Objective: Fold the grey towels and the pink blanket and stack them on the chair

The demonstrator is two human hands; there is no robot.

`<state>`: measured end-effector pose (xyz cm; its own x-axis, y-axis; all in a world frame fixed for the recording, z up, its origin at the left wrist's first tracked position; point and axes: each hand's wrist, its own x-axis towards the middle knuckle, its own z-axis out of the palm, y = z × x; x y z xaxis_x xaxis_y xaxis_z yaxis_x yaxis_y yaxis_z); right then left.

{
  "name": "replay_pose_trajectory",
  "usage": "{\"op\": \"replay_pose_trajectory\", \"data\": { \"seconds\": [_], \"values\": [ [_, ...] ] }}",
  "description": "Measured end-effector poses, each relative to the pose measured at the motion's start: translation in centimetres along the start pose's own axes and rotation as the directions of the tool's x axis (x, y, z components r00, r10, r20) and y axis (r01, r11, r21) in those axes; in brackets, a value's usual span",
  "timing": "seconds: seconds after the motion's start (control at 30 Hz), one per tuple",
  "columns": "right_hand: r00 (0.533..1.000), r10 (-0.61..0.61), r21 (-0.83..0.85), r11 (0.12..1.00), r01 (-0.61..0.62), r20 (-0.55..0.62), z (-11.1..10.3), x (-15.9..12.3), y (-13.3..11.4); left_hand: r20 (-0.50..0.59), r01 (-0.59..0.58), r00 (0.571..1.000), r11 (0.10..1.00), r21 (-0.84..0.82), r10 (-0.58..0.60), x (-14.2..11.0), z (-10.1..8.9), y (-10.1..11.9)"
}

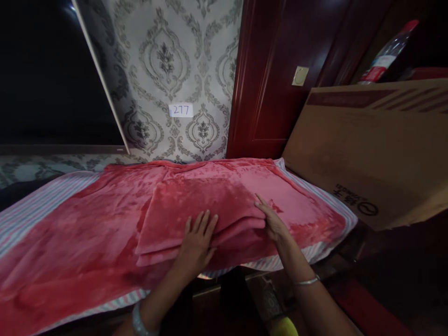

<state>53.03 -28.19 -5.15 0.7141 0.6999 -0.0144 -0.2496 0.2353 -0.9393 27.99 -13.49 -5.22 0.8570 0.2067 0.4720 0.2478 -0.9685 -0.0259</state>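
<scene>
A folded pink plush cloth lies in layers on a larger spread of the same pink plush, which rests over a striped sheet. My left hand is laid flat on the front part of the folded cloth, its fingers spread and pointing away from me. At the right edge of the fold, my right hand touches the cloth's side with fingers stretched out. Part of its thumb and palm is turned from view. Neither hand grips the fabric.
A big cardboard box stands on the right, with a plastic bottle above its top edge. Behind the cloth are a patterned wall with a "277" label and a dark red door. A dark screen is at left.
</scene>
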Motion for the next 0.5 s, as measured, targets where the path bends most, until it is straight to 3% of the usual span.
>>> {"op": "replay_pose_trajectory", "data": {
  "seconds": [0.13,0.27,0.43,0.5],
  "values": [
    [1.000,-0.026,0.059,0.998,0.026,-0.012,1.2,0.1,-0.4,0.025,0.100,0.995,0.995,0.007,-0.100,3.1,1.1,2.9],
    [1.000,-0.010,0.089,0.996,0.011,-0.007,1.6,-0.5,-0.2,0.035,0.166,0.986,0.984,-0.063,-0.164,4.4,1.4,3.1],
    [0.999,-0.033,0.260,0.965,0.030,0.006,1.2,-1.4,2.3,0.008,0.169,0.984,0.930,-0.328,-0.176,6.1,-1.6,0.6],
    [0.995,-0.061,0.291,0.956,0.035,0.083,2.0,-1.8,3.7,-0.028,0.151,0.984,0.902,-0.405,-0.177,7.0,-3.4,0.0]
  ]
}}
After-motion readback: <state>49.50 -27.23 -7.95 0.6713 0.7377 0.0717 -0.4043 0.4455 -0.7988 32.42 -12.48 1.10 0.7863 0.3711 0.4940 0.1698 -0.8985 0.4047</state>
